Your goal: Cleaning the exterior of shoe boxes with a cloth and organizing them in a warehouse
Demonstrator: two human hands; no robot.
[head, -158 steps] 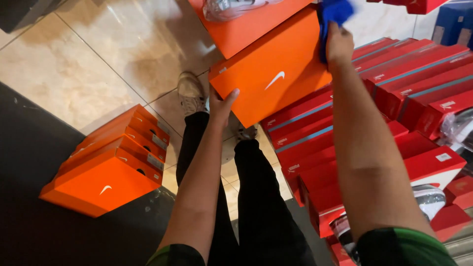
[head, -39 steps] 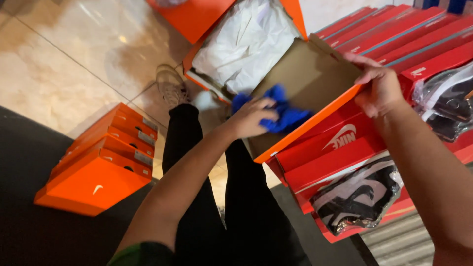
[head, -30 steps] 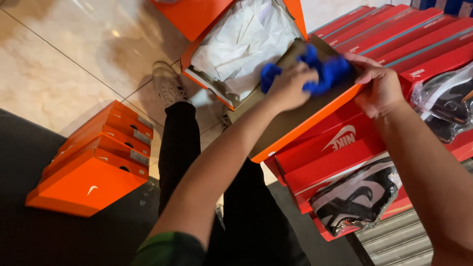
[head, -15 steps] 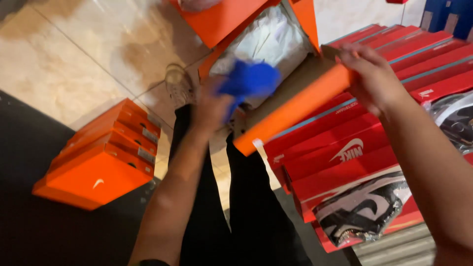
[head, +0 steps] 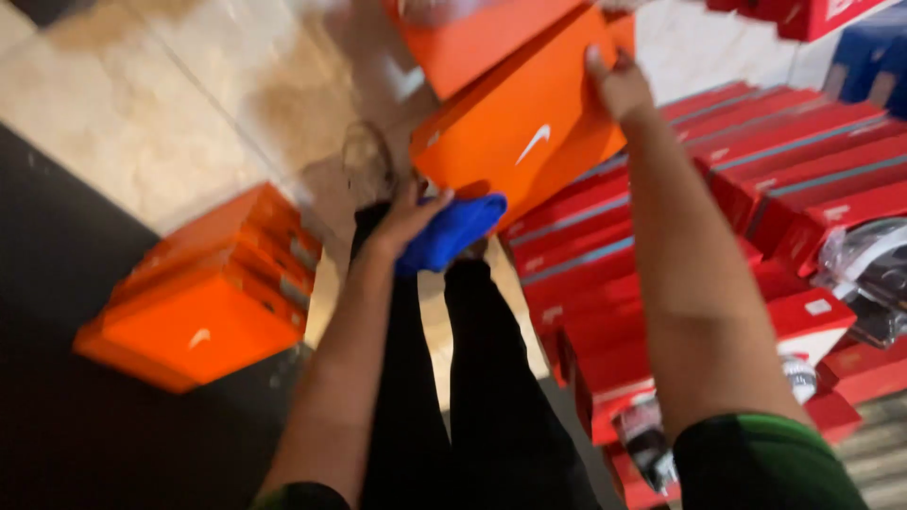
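My left hand grips a bunched blue cloth just below the lower edge of an orange shoebox lid. The lid is turned with its orange outer face toward me and tilted. At the lid's upper right corner, my right hand holds its edge. Behind the lid, part of another orange box shows at the top. My black-trousered legs are below the hands.
A stack of orange shoeboxes sits on the floor at left, by a dark mat. Rows of red shoeboxes fill the right side, with bagged shoes among them. Beige tile floor lies beyond.
The lid has been flipped from its brown inside to its orange outside. My left hand with the cloth came off the lid and dropped below it. My right hand moved up the lid's edge.
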